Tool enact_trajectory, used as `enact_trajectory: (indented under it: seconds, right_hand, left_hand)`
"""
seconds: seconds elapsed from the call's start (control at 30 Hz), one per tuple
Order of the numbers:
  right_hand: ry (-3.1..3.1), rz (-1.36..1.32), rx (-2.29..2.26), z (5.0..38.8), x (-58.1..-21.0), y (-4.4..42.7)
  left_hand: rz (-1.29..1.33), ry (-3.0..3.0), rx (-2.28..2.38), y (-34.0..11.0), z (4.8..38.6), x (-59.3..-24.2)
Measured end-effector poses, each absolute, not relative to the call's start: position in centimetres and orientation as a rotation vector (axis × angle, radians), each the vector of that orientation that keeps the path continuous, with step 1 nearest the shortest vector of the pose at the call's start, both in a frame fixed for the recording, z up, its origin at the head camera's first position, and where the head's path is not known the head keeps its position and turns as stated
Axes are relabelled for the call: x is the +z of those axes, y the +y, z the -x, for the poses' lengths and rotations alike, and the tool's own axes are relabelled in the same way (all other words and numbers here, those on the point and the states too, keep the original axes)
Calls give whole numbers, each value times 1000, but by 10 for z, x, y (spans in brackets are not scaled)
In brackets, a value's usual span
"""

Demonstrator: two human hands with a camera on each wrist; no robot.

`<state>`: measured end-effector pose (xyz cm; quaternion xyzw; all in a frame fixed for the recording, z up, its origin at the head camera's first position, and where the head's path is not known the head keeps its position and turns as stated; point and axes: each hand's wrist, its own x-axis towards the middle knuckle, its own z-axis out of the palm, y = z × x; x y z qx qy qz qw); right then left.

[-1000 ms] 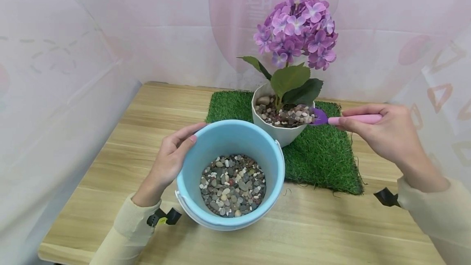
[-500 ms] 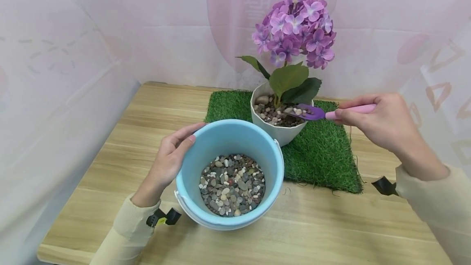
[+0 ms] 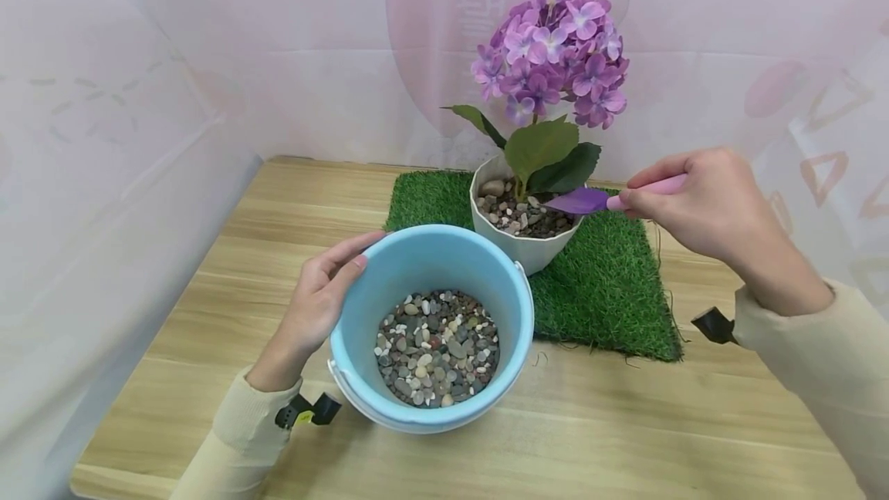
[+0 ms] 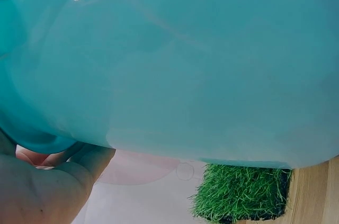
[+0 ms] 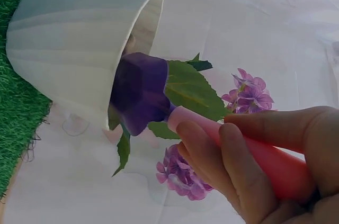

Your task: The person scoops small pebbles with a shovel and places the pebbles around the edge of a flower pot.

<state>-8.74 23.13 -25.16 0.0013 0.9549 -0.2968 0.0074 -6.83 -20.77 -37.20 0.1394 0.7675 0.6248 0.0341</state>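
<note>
My left hand point(image 3: 316, 303) grips the rim of a light blue bucket point(image 3: 430, 265), thumb at the edge and fingers along the outside. Mixed pebbles point(image 3: 437, 349) cover the bucket's bottom. My right hand point(image 3: 704, 199) holds a small garden trowel point(image 3: 582, 201) by its pink handle. Its purple blade tilts over the right side of a white faceted flowerpot point(image 3: 521, 249), and no stones are visible on it. Pebbles and brown soil lie in the pot around the stem of a purple hydrangea point(image 3: 556, 52). In the right wrist view, the blade point(image 5: 140, 94) hides part of the pot's mouth.
The pot stands on a green artificial grass mat point(image 3: 604, 307) towards the back of the wooden table point(image 3: 625, 423). A pale printed curtain point(image 3: 312, 83) hangs behind and at both sides. The bucket's white handle point(image 3: 368, 407) hangs down at its front.
My right hand has risen and shifted left, tipping the trowel. The pebbles on its blade have slid off into the pot. My left hand stays on the bucket.
</note>
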Motion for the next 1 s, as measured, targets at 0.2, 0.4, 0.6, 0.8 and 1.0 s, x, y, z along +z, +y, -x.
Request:
enact_trajectory:
  seconds: [0.2, 0.4, 0.6, 0.8, 1.0]
  right_hand:
    - [3025, 53, -856, 88, -246, 227]
    - [3027, 131, -795, 85, -243, 226]
    - [3037, 242, -774, 77, -246, 228]
    - [3099, 301, -731, 68, -249, 232]
    - [3197, 503, -787, 60, -250, 236]
  left_hand:
    - [-444, 2372, 1922, -208, 69, -373]
    - [-459, 2388, 1919, -208, 69, -373]
    - [-444, 2396, 1910, -208, 69, -372]
    - [-441, 2394, 1906, -208, 68, -373]
    - [-444, 2385, 1909, -209, 68, -373]
